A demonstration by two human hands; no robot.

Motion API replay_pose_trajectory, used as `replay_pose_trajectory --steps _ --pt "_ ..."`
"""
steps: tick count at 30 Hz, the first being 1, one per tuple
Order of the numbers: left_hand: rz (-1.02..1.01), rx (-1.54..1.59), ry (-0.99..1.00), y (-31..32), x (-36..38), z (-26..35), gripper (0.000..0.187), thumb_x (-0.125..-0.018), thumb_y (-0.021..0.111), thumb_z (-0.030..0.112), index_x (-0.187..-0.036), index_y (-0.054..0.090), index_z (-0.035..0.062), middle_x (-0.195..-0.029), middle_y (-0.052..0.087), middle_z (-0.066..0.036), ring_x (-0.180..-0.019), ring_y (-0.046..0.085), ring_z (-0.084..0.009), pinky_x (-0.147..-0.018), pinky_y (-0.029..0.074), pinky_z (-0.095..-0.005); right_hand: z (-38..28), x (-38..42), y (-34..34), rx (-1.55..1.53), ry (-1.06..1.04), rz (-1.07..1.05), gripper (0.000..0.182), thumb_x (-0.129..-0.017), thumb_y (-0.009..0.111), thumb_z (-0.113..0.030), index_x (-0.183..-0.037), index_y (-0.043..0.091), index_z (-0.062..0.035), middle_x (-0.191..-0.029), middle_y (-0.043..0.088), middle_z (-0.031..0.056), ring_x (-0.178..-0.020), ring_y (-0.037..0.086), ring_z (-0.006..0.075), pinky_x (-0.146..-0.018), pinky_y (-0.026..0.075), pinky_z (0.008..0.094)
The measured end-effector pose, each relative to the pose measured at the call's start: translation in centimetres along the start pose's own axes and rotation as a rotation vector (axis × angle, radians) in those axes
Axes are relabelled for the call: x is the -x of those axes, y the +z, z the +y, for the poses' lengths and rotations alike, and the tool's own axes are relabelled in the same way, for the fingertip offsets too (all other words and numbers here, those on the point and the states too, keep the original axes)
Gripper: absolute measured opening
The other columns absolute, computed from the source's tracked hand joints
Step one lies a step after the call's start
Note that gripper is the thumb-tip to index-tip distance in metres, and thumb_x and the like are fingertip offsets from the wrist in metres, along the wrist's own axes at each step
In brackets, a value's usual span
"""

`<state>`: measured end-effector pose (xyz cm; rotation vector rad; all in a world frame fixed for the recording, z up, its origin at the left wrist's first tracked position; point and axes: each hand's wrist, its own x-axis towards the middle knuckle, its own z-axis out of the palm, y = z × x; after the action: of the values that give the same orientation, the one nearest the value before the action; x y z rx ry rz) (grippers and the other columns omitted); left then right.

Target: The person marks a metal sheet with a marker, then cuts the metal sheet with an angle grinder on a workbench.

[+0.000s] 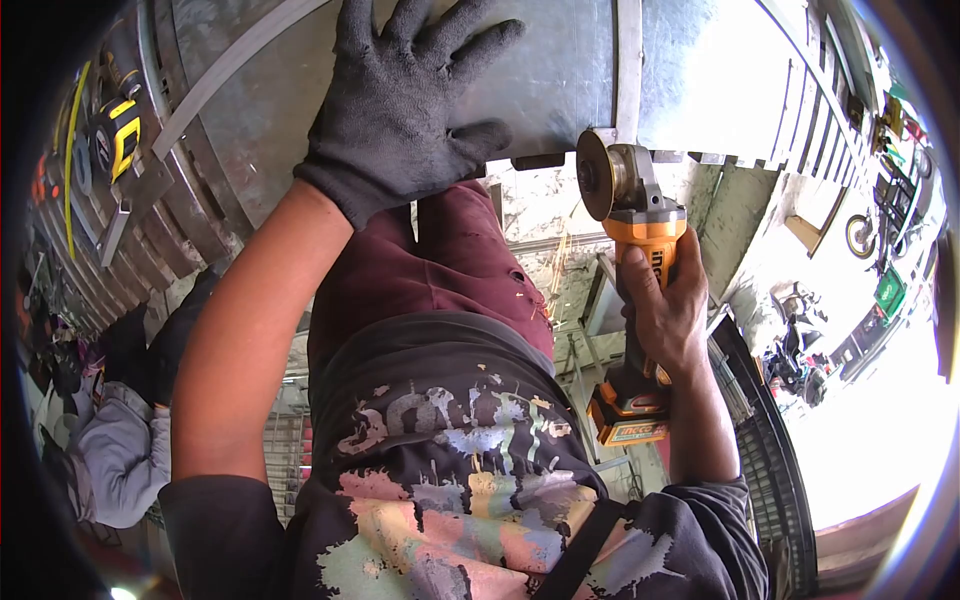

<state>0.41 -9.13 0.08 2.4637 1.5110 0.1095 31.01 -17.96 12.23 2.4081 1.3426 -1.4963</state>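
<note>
Glossy metal sheet [545, 75]; plastic-bodied grinder [645, 230]

The sheet [545, 90] lay before you beneath your left hand [390, 115], angle grinder [645, 232] right, tape measure [122, 138] left.

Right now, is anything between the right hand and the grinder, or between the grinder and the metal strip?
Nothing visible. The right hand grips the grinder directly, and its disc is by the strip. The gloved left hand is off to one side.

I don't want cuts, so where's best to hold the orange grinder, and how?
I'd probably hold the grinder around its slim body, from the right like the right hand: it's easily wrapped, with the disc at the far end.
</note>
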Motion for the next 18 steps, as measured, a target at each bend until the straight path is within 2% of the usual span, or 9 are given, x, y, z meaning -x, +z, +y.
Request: replay_pose_trajectory --steps 7,18 --pt "-0.011 0.036 -0.005 -0.2 -0.1 -0.2 0.092 -0.096 0.057 0.077 -0.163 0.062 0.0141 -0.178 0.046 -0.015 -0.168 0.026 -0.0495 -0.133 0.005 -0.0784 -0.6 -0.3 -0.1 -0.077 0.028 -0.030 0.056 -0.107 0.077 -0.035 -0.145 0.058 0.0022 -0.103 0.078 0.0123 -0.092 0.073 0.0156 -0.083 0.059 0.0365" --pt "-0.026 0.048 -0.009 0.0 -0.1 -0.3 0.094 -0.097 0.056 0.079 -0.167 0.058 0.0167 -0.180 0.044 -0.013 -0.169 0.022 -0.0478 -0.133 0.003 -0.0793 -1.6 -1.1 0.0 -0.033 -0.064 -0.003 0.049 -0.110 0.075 -0.033 -0.141 0.059 0.0000 -0.093 0.075 0.0061 -0.080 0.071 0.0124 -0.071 0.058 0.0324"
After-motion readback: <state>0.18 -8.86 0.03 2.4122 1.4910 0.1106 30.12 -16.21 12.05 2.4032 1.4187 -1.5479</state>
